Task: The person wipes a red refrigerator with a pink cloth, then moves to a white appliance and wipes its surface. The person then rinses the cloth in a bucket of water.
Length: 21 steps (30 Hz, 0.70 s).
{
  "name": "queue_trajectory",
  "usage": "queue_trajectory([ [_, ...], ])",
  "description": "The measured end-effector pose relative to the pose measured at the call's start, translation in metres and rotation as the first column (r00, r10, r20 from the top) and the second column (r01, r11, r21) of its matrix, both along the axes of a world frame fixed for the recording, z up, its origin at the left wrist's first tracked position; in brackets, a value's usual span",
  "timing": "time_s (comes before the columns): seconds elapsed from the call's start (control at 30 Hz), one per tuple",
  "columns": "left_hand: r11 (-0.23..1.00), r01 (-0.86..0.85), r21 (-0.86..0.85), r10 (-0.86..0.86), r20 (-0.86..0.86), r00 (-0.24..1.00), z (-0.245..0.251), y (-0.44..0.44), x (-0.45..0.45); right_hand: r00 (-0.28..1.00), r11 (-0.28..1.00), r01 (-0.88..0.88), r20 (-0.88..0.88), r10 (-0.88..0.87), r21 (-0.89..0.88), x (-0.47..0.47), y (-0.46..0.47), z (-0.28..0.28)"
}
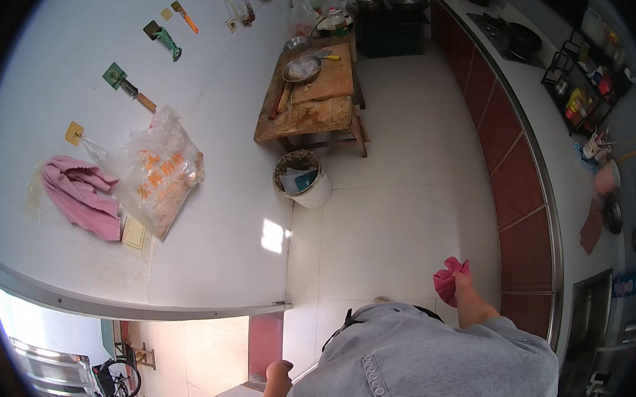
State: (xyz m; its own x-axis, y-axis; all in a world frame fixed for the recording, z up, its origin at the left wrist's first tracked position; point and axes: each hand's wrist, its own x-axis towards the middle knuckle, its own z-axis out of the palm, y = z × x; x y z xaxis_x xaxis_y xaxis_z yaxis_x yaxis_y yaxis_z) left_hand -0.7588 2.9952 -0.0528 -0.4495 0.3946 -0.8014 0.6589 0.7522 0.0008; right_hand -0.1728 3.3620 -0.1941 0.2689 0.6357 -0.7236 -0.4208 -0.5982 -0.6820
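My right hand (459, 278) grips a crumpled pink cloth (447, 284), held out over the tiled floor in front of the red cabinet doors. At the lower left, beside the doorway, my left hand (279, 369) hangs close to my body; it is small and partly turned away, so its fingers are hard to make out. Between the two hands is the grey shirt that I wear. A white waste bucket (315, 190) stands ahead by the left wall, apart from both hands.
Farther ahead is a wooden table (312, 116) bearing a metal bowl (302, 69) and a board. Along the right runs a countertop (537, 89) with a gas hob and sink (586, 307). A plastic bag (155, 171) and pink towel (83, 198) hang on the left wall.
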Motion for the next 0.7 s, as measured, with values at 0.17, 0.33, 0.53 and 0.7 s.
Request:
queue_trajectory([
  [0.17,0.852,-0.466,-0.238,0.483,0.015,0.875,0.015,-0.013,0.045,0.987,0.987,-0.158,0.028,0.158,-0.012,-0.032,0.033,-0.006],
  [0.33,0.940,-0.294,-0.171,0.331,0.265,0.905,0.025,-0.087,0.085,0.927,0.930,-0.360,-0.141,0.347,-0.078,-0.044,0.039,-0.019],
  [0.53,0.834,-0.442,-0.331,0.528,0.245,0.813,0.041,-0.144,0.148,0.852,0.854,-0.518,-0.101,0.513,-0.036,-0.072,0.062,-0.031],
  [0.7,0.711,-0.636,-0.301,0.691,0.132,0.711,0.030,-0.196,0.182,0.762,0.796,-0.602,0.252,0.596,-0.063,-0.144,0.082,0.004],
])
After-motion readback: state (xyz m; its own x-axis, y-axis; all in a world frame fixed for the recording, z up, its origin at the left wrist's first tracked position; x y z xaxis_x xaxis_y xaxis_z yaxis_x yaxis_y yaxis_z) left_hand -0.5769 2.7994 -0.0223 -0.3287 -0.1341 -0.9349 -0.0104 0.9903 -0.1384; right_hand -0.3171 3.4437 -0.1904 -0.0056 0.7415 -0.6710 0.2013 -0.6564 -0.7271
